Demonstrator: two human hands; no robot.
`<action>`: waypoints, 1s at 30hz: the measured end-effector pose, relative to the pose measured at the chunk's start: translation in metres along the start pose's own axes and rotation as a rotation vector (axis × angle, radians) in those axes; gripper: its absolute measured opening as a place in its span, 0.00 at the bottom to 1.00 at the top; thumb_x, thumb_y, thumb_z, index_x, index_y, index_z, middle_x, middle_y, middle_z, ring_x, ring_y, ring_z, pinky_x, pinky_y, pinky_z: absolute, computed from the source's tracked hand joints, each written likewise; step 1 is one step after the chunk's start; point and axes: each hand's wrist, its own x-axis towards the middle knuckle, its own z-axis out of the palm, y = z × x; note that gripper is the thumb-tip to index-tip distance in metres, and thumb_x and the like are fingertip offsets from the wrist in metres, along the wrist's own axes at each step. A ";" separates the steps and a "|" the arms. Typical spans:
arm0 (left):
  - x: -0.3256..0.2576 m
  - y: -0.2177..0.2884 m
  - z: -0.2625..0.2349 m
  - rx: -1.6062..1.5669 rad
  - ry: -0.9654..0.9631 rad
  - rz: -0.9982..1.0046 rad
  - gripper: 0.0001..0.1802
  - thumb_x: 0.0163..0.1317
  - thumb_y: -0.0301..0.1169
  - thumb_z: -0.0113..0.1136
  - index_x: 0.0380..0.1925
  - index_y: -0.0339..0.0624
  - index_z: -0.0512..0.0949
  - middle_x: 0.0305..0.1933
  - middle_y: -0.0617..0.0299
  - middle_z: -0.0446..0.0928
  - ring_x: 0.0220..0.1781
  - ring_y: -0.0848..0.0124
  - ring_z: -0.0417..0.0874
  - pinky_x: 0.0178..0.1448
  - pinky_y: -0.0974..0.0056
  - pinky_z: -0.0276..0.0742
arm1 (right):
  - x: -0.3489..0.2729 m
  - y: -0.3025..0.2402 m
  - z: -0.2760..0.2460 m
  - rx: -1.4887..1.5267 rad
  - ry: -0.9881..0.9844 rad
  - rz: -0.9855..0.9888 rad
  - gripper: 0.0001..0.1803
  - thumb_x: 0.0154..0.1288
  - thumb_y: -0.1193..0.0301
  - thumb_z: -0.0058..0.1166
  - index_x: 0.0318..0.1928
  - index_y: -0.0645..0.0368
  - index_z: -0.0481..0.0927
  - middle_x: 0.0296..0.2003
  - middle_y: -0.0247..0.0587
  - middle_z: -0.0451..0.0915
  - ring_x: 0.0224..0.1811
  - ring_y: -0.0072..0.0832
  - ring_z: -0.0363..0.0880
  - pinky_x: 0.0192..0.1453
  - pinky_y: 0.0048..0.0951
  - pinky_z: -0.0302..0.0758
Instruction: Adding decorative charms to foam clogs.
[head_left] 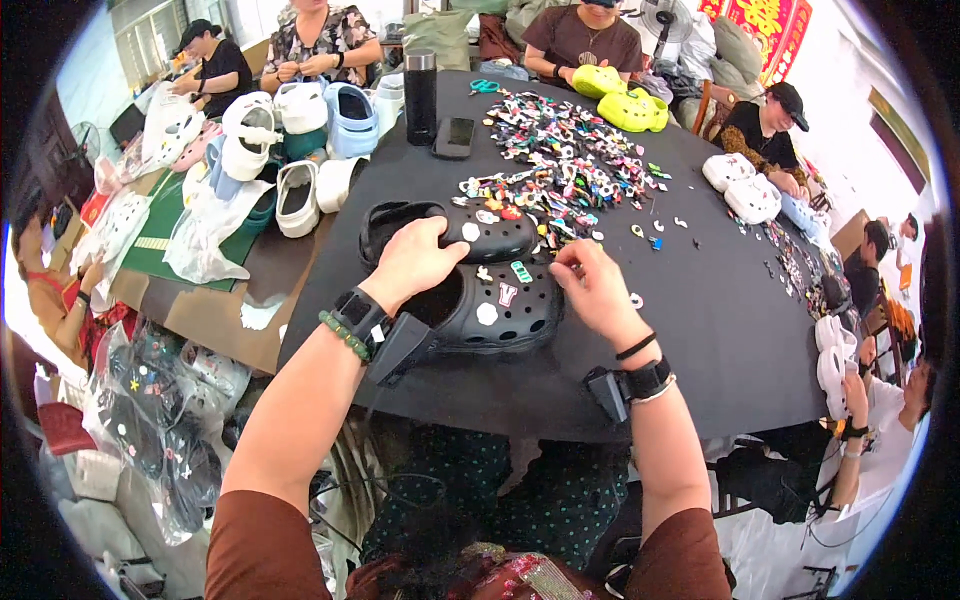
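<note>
Black foam clog [495, 305], the nearer of a pair, lies on the dark tablecloth [720, 330] right at the near edge, between my two hands. I read its long axis as running left to right across my view: heel strap and foot opening to my left, perforated toe to my right. Upper faces up, so the holes are exposed; several small charms [487, 313] already sit in them.

Left hand [415, 262]: fingers curled down over the rim where the two clogs meet. Closed in a bracing hold; I cannot tell which clog it actually grips. My judgement: it pins the shoe so it does not slide under pressing.

Right hand [592, 288]: fingers bent, tips drawn together at the toe end of the near clog. Looks like a pinch; whether a charm is between the tips I cannot tell.

Second black clog [450, 232] lies just behind the first, touching it, roughly parallel.

Loose pile of coloured charms [560, 165] spreads across the cloth just beyond the clogs, within easy reach of the right hand, which probably explains its place.

Also noted: dark flask [420, 95] and phone [453, 137] farther back; white and pale blue clogs [300, 150] heaped left; yellow clogs [625, 100] far side. Other people work around the table.
</note>
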 end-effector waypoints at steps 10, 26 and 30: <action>0.000 0.002 -0.004 0.075 -0.033 -0.084 0.19 0.55 0.41 0.65 0.33 0.33 0.77 0.39 0.43 0.80 0.46 0.47 0.81 0.51 0.50 0.75 | 0.000 0.053 -0.054 -0.106 0.079 0.290 0.08 0.61 0.72 0.63 0.36 0.63 0.77 0.29 0.45 0.82 0.30 0.32 0.82 0.37 0.32 0.77; -0.008 -0.001 -0.003 0.129 0.033 0.049 0.13 0.58 0.33 0.65 0.30 0.31 0.76 0.24 0.50 0.74 0.27 0.67 0.74 0.35 0.61 0.70 | -0.018 0.071 -0.035 -0.064 0.039 0.215 0.07 0.56 0.76 0.64 0.32 0.62 0.78 0.31 0.47 0.76 0.36 0.45 0.77 0.42 0.40 0.76; -0.008 0.000 -0.003 0.088 0.027 0.014 0.16 0.57 0.35 0.66 0.28 0.32 0.73 0.25 0.49 0.74 0.29 0.60 0.75 0.36 0.58 0.70 | -0.023 0.067 -0.037 -0.121 -0.046 0.209 0.07 0.55 0.75 0.64 0.34 0.61 0.80 0.33 0.46 0.75 0.44 0.45 0.76 0.49 0.42 0.75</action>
